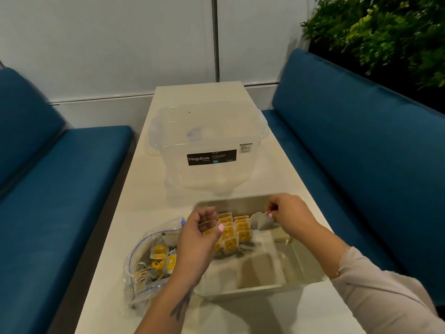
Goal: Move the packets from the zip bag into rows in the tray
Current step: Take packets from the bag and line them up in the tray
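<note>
White bench (149, 203) w/ tray (277, 285), zip bag (144, 261); right hand (289, 213) fingers pinching packet (262, 221), left hand (199, 235) fingers curled on another packet (209, 231).

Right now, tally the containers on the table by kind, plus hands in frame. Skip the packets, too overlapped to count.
Clear plastic storage box: 1
Metal tray: 1
Zip bag: 1
Hands: 2, left hand and right hand, each pinching a packet over the tray
Total: 5
</note>
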The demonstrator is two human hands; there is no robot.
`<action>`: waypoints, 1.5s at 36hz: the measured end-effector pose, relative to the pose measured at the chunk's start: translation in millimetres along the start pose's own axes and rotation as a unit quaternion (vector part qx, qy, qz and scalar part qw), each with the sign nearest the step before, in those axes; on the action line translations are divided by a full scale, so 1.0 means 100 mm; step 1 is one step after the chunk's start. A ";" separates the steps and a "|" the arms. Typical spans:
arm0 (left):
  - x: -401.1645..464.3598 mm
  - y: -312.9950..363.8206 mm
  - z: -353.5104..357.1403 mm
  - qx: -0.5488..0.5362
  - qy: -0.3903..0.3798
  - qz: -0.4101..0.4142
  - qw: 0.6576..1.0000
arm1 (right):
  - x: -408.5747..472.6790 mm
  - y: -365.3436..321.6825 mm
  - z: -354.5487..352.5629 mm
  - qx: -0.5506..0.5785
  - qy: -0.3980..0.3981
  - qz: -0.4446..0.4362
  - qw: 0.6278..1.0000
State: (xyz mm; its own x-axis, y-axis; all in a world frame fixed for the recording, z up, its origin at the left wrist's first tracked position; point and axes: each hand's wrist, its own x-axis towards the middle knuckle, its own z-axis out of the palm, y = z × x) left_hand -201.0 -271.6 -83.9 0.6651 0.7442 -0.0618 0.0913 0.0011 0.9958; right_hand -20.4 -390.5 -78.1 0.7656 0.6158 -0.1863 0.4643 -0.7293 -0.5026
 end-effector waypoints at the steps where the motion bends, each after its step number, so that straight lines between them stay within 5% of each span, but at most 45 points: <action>1: 0.00 0.00 0.00 0.000 0.000 -0.001 1.000 | 0.01 0.01 0.04 -0.010 0.000 -0.004 1.000; 54: -0.07 0.04 -0.12 0.038 -0.004 -0.026 0.999 | 0.14 0.13 0.41 0.004 0.058 0.043 0.997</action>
State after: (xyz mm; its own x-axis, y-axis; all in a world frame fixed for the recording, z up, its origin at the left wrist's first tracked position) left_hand -214.5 -268.8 -78.4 0.6631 0.7396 -0.1150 0.1827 -0.0110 0.9831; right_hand -22.2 -378.6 -122.1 0.8492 0.5118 -0.1301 0.3911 -0.7752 -0.4961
